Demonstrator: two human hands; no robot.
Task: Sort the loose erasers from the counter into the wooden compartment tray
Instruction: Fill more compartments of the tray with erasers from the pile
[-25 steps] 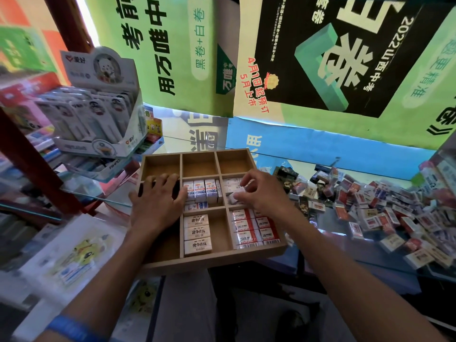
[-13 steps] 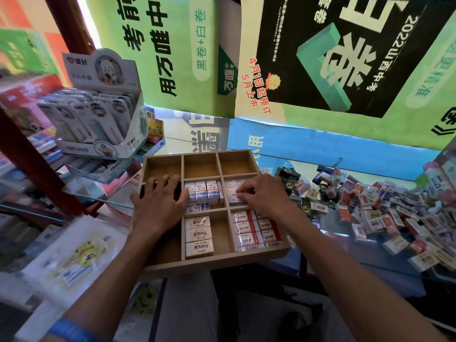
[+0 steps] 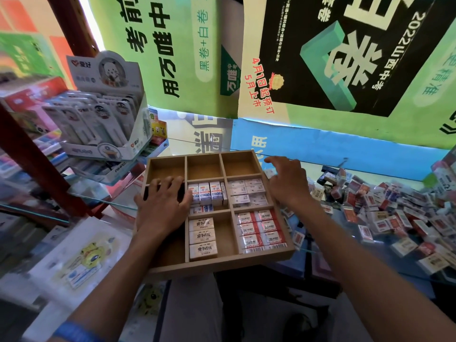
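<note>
**Tray partly filled, both hands holding nothing**

The left column of the wooden tray (image 3: 269,261) is mostly hidden under the left hand (image 3: 161,209), so what lies in its middle and front cells cannot be told. The print on many erasers is too small or blurred to read. The loose pile is cut off by the right edge of the view.

The tray is a flat box of light wood with three rows of three cells. It stands on the glass counter (image 3: 385,257), and its front edge reaches past the counter's edge.

The three back cells show only bare wood. The centre cell holds white erasers with blue print (image 3: 206,193) standing upright in a row, with more lying in front of them. The middle right cell is packed with pale white erasers (image 3: 246,192). The front centre cell has three cream erasers (image 3: 202,238) stacked along its left side. The front right cell is full of red and white erasers marked 2B (image 3: 261,229).

The left hand lies flat on the tray's left side, fingers straight. The right hand (image 3: 287,182) is over the tray's right rim, its grip apart, fingers loosely spread, nothing in it.

The loose erasers (image 3: 385,206) lie in a heap on the counter, to the right of the tray.
</note>
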